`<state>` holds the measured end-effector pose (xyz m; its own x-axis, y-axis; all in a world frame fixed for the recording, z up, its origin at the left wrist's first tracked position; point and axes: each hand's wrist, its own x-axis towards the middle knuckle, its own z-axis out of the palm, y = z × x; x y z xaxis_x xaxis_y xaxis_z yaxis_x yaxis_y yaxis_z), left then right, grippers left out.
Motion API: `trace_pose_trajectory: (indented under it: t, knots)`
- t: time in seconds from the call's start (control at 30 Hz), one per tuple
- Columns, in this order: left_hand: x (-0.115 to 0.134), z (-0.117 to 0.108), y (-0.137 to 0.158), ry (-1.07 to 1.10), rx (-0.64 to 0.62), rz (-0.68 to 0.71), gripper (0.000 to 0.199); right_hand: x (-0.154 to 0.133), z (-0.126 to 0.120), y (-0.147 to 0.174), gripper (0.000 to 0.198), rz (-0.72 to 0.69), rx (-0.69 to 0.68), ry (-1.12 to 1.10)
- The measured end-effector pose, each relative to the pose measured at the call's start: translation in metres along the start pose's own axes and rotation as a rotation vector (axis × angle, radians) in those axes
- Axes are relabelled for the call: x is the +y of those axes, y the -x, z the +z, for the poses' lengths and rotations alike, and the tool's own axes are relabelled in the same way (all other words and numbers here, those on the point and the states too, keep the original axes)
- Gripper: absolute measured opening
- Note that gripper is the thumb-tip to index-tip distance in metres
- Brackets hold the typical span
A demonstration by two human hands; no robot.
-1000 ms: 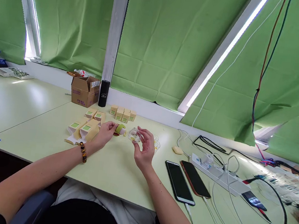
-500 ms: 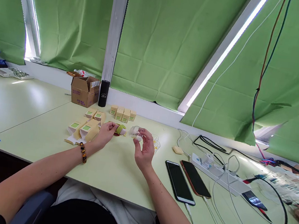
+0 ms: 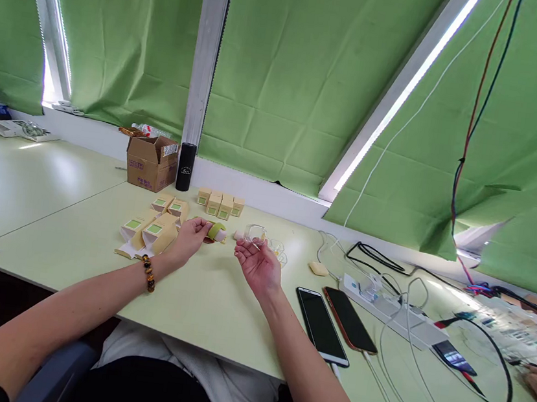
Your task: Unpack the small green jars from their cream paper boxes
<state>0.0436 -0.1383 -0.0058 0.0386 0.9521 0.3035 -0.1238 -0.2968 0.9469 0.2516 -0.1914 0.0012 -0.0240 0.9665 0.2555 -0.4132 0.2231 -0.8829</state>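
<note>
To the left, opened tan cardboard boxes with green labels (image 3: 160, 230) lie on the pale surface (image 3: 207, 304) beside the left hand (image 3: 189, 238), whose fingertips pinch a small, rounded green-and-white piece (image 3: 216, 232) just above it; this looks light and fairly firm, best held around its green band. Further right, a clear, hollow, plastic-looking container (image 3: 257, 231) sits at the fingertips of the palm-up right hand (image 3: 260, 268), though whether they grip it I cannot tell; probably light, stiff and slippery, it suits a gentle hold around its sides.

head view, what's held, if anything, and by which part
Left hand: green-and-white piece, by its green end. Right hand: at lower edge of clear container; grip unclear.
</note>
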Motion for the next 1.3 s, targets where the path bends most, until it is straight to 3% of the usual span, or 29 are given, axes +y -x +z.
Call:
trace_pose_trajectory:
  t: [0.33,0.5,0.73,0.97,1.17,1.3]
  knots:
    - [-0.001,-0.001,0.000,-0.041,-0.012,0.036,0.038,-0.002,0.003,0.002,0.038,0.000,-0.019,-0.065]
    - [0.001,-0.001,0.001,-0.015,-0.006,0.008,0.035,-0.005,0.004,0.002,0.035,-0.179,0.101,0.061]
    - [0.001,-0.001,0.001,-0.044,-0.016,0.012,0.036,-0.016,0.006,0.005,0.051,-0.432,0.129,0.468]
    - [0.000,-0.001,0.000,-0.052,-0.018,0.024,0.038,-0.031,-0.016,-0.002,0.043,-0.570,0.165,0.969]
    - [0.002,-0.001,0.000,-0.026,-0.014,0.003,0.039,-0.055,-0.050,-0.010,0.040,-0.439,0.354,1.421]
    - [0.002,-0.001,0.000,-0.023,-0.017,0.002,0.039,-0.053,-0.066,-0.012,0.037,-0.332,0.325,1.674]
